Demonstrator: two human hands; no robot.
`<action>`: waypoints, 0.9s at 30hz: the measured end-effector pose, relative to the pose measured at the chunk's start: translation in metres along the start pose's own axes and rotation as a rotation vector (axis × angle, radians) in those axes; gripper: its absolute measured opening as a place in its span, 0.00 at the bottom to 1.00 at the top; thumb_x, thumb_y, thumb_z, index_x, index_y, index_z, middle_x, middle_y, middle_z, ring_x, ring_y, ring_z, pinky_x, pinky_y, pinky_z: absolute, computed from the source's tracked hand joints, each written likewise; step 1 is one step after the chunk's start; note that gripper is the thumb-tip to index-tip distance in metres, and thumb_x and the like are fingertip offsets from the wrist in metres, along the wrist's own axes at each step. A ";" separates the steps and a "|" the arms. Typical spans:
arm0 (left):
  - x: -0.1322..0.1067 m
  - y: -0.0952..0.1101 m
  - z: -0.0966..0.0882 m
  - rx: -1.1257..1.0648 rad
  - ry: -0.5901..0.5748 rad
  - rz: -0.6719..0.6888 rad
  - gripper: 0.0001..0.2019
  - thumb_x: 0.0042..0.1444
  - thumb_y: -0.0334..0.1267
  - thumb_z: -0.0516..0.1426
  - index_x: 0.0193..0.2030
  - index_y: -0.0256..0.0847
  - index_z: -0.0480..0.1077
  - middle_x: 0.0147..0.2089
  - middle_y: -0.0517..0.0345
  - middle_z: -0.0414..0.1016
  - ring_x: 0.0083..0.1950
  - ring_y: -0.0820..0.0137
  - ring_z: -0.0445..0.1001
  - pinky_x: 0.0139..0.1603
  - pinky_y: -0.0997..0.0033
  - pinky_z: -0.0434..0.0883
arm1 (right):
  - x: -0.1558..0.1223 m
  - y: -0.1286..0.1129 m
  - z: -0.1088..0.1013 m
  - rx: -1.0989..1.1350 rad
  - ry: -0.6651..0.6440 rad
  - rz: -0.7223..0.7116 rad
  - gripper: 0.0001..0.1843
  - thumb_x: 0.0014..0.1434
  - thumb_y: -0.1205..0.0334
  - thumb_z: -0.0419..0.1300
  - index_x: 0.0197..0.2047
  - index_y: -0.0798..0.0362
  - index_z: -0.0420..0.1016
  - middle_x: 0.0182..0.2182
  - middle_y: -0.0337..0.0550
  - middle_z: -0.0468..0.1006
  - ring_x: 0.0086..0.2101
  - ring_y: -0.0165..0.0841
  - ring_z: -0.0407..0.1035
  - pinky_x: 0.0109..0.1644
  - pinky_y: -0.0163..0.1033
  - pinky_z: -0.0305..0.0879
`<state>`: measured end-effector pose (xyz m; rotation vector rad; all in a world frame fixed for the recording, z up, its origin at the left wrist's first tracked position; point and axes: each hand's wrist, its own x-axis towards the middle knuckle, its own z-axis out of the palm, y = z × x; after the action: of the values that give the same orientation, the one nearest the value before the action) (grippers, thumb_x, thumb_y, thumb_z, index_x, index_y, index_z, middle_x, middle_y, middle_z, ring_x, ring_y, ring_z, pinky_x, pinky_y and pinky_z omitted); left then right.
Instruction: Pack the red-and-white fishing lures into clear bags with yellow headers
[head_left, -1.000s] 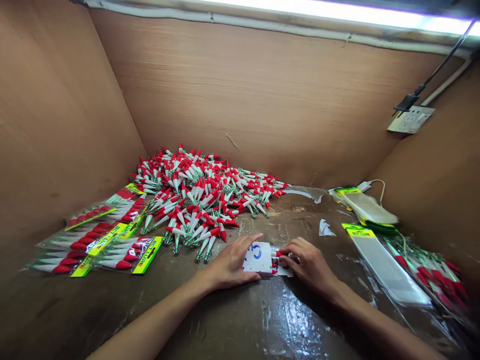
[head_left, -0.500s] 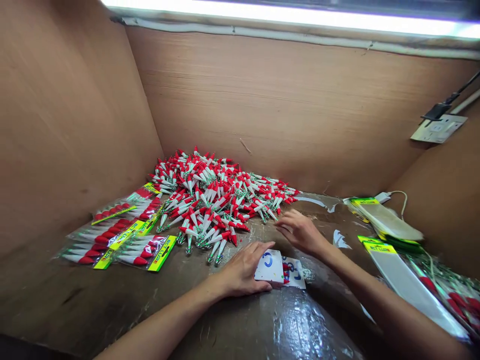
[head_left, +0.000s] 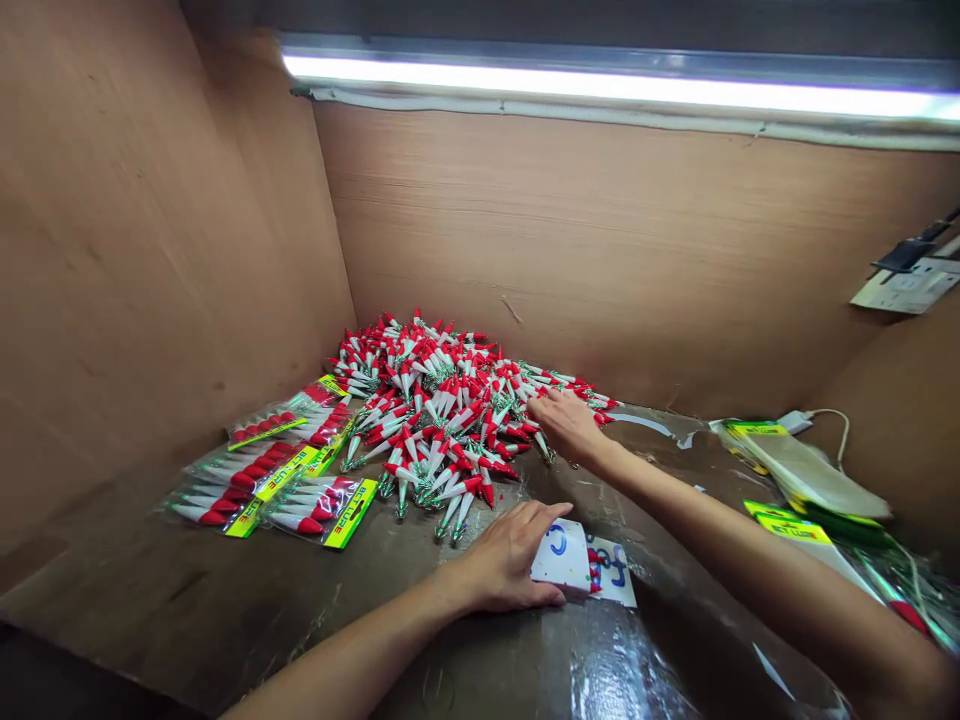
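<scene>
My left hand (head_left: 517, 560) is closed around a small white box (head_left: 561, 557) with blue writing, thumb along its near side and fingers at the far side. Red lure tips (head_left: 595, 572) poke out of the box's right end, over a white card (head_left: 619, 572) with blue letters. At the right part of a big heap of red-and-white squid lures (head_left: 442, 400) with green hooks is my right hand (head_left: 568, 425). Its fingers are bent together against the lures, and whatever is between the fingertips is hidden.
Clear packs of lures (head_left: 300, 480) with yellow-green headers lie at the left. To the right are flat plastic bags (head_left: 817, 475) and more lures (head_left: 911, 610), partly behind my right forearm. Wooden walls (head_left: 600, 250) enclose the table; a socket (head_left: 904, 285) is on the right.
My right hand has moved forward and left, from the bare table beside the heap onto the lures. My left hand stays on the white box. The whole view has shifted slightly.
</scene>
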<state>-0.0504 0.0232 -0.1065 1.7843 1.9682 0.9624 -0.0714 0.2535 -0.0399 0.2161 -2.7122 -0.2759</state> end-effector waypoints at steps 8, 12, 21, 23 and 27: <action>-0.001 -0.002 0.002 -0.020 0.032 0.045 0.52 0.45 0.48 0.70 0.73 0.52 0.47 0.68 0.48 0.61 0.65 0.50 0.63 0.65 0.48 0.61 | -0.039 0.063 -0.009 0.162 0.123 0.195 0.09 0.63 0.69 0.57 0.44 0.53 0.78 0.39 0.45 0.82 0.38 0.35 0.75 0.43 0.36 0.66; -0.001 -0.002 0.003 -0.007 0.043 0.047 0.53 0.44 0.47 0.71 0.73 0.52 0.47 0.68 0.48 0.60 0.66 0.51 0.63 0.66 0.48 0.61 | -0.051 0.055 -0.004 0.211 0.163 0.176 0.10 0.64 0.70 0.55 0.42 0.54 0.78 0.38 0.45 0.81 0.38 0.34 0.74 0.43 0.37 0.67; 0.000 0.001 0.000 0.003 0.031 0.047 0.53 0.44 0.47 0.71 0.73 0.52 0.47 0.67 0.47 0.61 0.65 0.51 0.63 0.66 0.48 0.61 | -0.035 0.012 0.006 0.229 0.223 0.117 0.13 0.64 0.72 0.53 0.35 0.54 0.77 0.37 0.50 0.77 0.40 0.39 0.68 0.46 0.39 0.60; 0.000 0.001 0.000 0.008 0.027 0.051 0.53 0.44 0.47 0.71 0.73 0.51 0.47 0.67 0.47 0.61 0.65 0.52 0.63 0.66 0.49 0.62 | -0.035 0.012 0.008 0.260 0.272 0.146 0.14 0.66 0.70 0.52 0.37 0.53 0.78 0.37 0.50 0.77 0.40 0.38 0.68 0.47 0.39 0.61; -0.001 0.000 0.002 0.020 0.035 0.047 0.52 0.44 0.48 0.71 0.73 0.52 0.48 0.65 0.48 0.62 0.64 0.52 0.64 0.65 0.50 0.63 | -0.030 0.028 0.014 0.359 0.412 0.270 0.11 0.66 0.65 0.54 0.41 0.51 0.79 0.39 0.48 0.78 0.40 0.36 0.71 0.47 0.38 0.64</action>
<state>-0.0494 0.0226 -0.1079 1.8437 1.9716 0.9989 -0.0526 0.2885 -0.0574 0.0010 -2.3223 0.3046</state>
